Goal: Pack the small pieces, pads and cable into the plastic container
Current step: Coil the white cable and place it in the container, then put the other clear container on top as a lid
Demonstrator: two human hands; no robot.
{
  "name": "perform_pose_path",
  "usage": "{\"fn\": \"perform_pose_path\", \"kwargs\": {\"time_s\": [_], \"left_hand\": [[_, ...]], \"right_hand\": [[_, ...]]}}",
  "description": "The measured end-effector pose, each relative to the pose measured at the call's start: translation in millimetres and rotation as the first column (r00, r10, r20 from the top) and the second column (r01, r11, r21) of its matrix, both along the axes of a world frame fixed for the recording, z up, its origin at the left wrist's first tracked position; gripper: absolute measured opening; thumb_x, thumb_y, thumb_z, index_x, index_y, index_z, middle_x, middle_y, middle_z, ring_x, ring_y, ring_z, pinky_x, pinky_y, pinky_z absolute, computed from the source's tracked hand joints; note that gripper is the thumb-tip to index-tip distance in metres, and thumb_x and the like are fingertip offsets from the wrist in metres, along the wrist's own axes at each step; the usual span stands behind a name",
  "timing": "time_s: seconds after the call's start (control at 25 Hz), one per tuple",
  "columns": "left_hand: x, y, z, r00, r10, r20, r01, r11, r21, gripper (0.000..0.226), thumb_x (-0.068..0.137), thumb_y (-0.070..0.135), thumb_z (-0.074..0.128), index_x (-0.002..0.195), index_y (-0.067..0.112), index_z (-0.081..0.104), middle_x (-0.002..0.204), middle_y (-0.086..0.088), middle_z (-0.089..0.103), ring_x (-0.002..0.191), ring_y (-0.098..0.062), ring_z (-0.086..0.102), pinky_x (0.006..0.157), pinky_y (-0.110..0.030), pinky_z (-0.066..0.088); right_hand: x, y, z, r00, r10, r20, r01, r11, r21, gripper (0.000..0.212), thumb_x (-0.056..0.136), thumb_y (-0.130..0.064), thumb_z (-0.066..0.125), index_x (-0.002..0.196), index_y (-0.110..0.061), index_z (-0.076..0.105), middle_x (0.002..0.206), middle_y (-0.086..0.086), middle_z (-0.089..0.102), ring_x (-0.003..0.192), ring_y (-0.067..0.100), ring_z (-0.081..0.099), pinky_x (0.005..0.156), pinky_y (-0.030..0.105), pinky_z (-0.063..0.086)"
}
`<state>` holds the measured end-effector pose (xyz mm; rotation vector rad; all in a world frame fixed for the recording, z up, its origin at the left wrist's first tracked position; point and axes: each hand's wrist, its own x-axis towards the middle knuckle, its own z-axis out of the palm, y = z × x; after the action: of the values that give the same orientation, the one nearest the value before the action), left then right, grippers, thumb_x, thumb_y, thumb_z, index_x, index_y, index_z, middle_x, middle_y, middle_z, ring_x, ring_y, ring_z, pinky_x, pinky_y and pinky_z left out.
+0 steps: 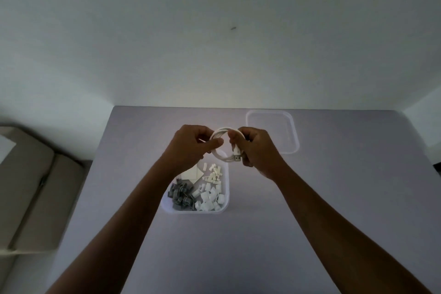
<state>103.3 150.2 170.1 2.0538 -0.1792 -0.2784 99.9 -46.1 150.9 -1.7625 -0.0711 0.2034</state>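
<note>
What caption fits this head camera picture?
Both hands hold a coiled white cable above the clear plastic container.

One coiled cable [220, 148], one container [225, 198], one lid [272, 133] — two hands; small pieces too many to count.

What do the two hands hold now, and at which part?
Both hold the coiled white cable: the left hand pinches the coil's left side, the right hand grips its right side, near the USB plug.

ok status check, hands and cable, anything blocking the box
Left hand and right hand both grip the coiled white USB cable, held above the clear plastic container. Grey and white small pieces already inside. Nothing blocking.
</note>
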Motion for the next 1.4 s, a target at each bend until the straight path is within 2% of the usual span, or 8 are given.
{"fn": "perform_pose_path", "kwargs": {"time_s": [0.16, 0.32, 0.4, 0.48, 0.6, 0.84, 1.04, 1.4], "left_hand": [[6, 23, -49, 0.996, 0.088, -0.013, -0.085, 0.986, 0.143, 0.017, 0.082, 0.022, 0.076, 0.093, 0.02, 0.065, 0.069, 0.005, 0.071, 0.057, 0.0, 0.067, 0.054, -0.012, 0.051], [13, 38, -119, 0.978, 0.178, -0.111, -0.146, 0.957, 0.25, 0.015, 0.081, 0.019, 0.078, 0.088, 0.014, 0.066, 0.077, 0.002, 0.071, 0.064, -0.008, 0.068, 0.066, -0.026, 0.058], [18, 41, -155, 0.969, 0.203, -0.139, -0.15, 0.935, 0.32, 0.013, 0.082, 0.019, 0.076, 0.089, 0.013, 0.067, 0.083, -0.001, 0.071, 0.073, -0.012, 0.066, 0.07, -0.025, 0.053], [21, 42, -184, 0.96, 0.224, -0.17, -0.152, 0.922, 0.357, 0.012, 0.083, 0.019, 0.074, 0.09, 0.012, 0.068, 0.089, -0.004, 0.071, 0.079, -0.016, 0.065, 0.07, -0.023, 0.045], [25, 44, -215, 0.947, 0.249, -0.203, -0.147, 0.897, 0.416, 0.012, 0.085, 0.017, 0.071, 0.094, 0.009, 0.07, 0.096, -0.007, 0.07, 0.086, -0.021, 0.065, 0.07, -0.024, 0.042], [25, 40, -235, 0.933, 0.275, -0.232, -0.125, 0.852, 0.509, 0.014, 0.086, 0.014, 0.066, 0.096, 0.006, 0.07, 0.098, -0.013, 0.069, 0.088, -0.029, 0.065, 0.077, -0.035, 0.052], [21, 38, -237, 0.939, 0.249, -0.239, -0.079, 0.829, 0.554, 0.015, 0.087, 0.015, 0.065, 0.097, 0.004, 0.069, 0.097, -0.013, 0.069, 0.086, -0.026, 0.064, 0.067, -0.028, 0.042], [19, 40, -227, 0.956, 0.203, -0.212, -0.046, 0.818, 0.573, 0.028, 0.088, 0.022, 0.064, 0.108, 0.004, 0.063, 0.11, -0.013, 0.066, 0.098, -0.029, 0.062, 0.072, -0.028, 0.041]], "right_hand": [[17, 17, -52, 0.97, 0.123, -0.207, -0.129, 0.992, -0.014, 0.028, 0.092, -0.028, 0.067, 0.085, 0.0, 0.068, 0.069, 0.015, 0.063, 0.053, 0.024, 0.053, 0.046, 0.029, 0.046], [33, 41, -109, 0.936, 0.068, -0.344, -0.137, 0.974, -0.182, 0.017, 0.087, -0.02, 0.074, 0.085, -0.004, 0.068, 0.067, 0.013, 0.068, 0.056, 0.024, 0.065, 0.055, 0.034, 0.057], [39, 53, -139, 0.933, 0.026, -0.358, -0.139, 0.945, -0.295, 0.02, 0.085, -0.022, 0.075, 0.085, -0.003, 0.068, 0.067, 0.014, 0.071, 0.057, 0.027, 0.07, 0.06, 0.037, 0.061], [42, 63, -163, 0.937, 0.011, -0.35, -0.163, 0.898, -0.409, 0.022, 0.086, -0.024, 0.074, 0.083, -0.003, 0.066, 0.067, 0.012, 0.072, 0.055, 0.023, 0.069, 0.06, 0.025, 0.058], [46, 75, -194, 0.931, 0.014, -0.365, -0.204, 0.848, -0.488, 0.021, 0.086, -0.02, 0.072, 0.083, -0.001, 0.064, 0.065, 0.008, 0.066, 0.047, 0.009, 0.059, 0.044, 0.008, 0.041], [46, 87, -225, 0.923, 0.014, -0.384, -0.256, 0.768, -0.587, 0.016, 0.084, -0.019, 0.07, 0.082, -0.004, 0.066, 0.075, 0.009, 0.066, 0.069, 0.023, 0.065, 0.062, 0.032, 0.05], [42, 89, -232, 0.937, 0.007, -0.349, -0.239, 0.741, -0.627, 0.021, 0.084, -0.022, 0.069, 0.087, -0.001, 0.066, 0.085, 0.014, 0.068, 0.078, 0.029, 0.067, 0.068, 0.036, 0.056], [37, 79, -221, 0.948, 0.038, -0.316, -0.249, 0.707, -0.662, 0.025, 0.084, -0.023, 0.072, 0.093, -0.003, 0.06, 0.092, 0.013, 0.066, 0.084, 0.03, 0.064, 0.068, 0.034, 0.05]]}}
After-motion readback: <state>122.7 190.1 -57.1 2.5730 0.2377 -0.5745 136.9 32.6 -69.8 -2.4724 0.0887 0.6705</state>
